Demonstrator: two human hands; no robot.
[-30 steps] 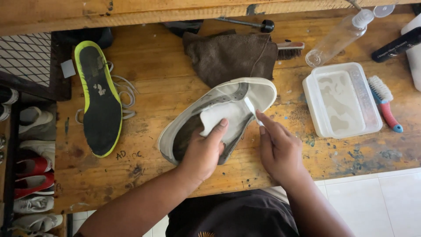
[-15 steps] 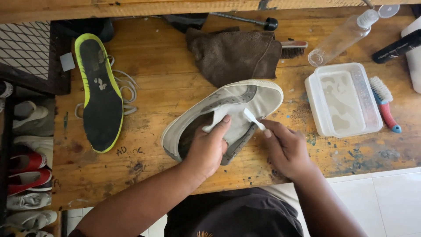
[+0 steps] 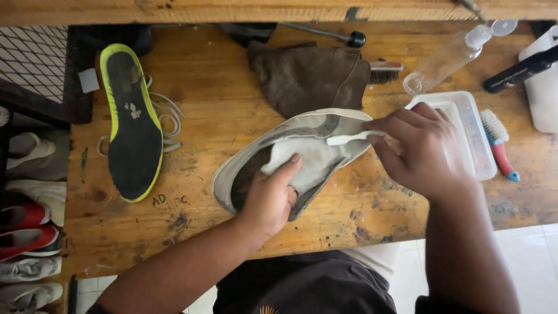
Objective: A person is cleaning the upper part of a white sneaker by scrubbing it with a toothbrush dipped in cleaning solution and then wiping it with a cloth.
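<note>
A grey and white shoe [image 3: 325, 131] lies on its side on the wooden workbench [image 3: 197, 116], its opening toward me. My left hand [image 3: 268, 200] grips the shoe at the opening, thumb pressed on the pale tongue. My right hand [image 3: 419, 150] holds a small white brush [image 3: 351, 138] whose head rests on the shoe's upper near the toe. The brush's bristles are hidden against the shoe.
A black insole with a yellow-green rim [image 3: 131, 119] and white laces [image 3: 168, 113] lie at the left. A brown cloth [image 3: 308, 75], a clear plastic tray [image 3: 474, 136], a red-handled brush [image 3: 499, 142], a clear bottle [image 3: 447, 55] and a wooden brush [image 3: 386, 71] surround the shoe. Shoes [image 3: 26, 232] fill racks at far left.
My right hand has moved right and up along the shoe toward its toe, carrying the white brush. My left hand keeps its grip at the opening.
</note>
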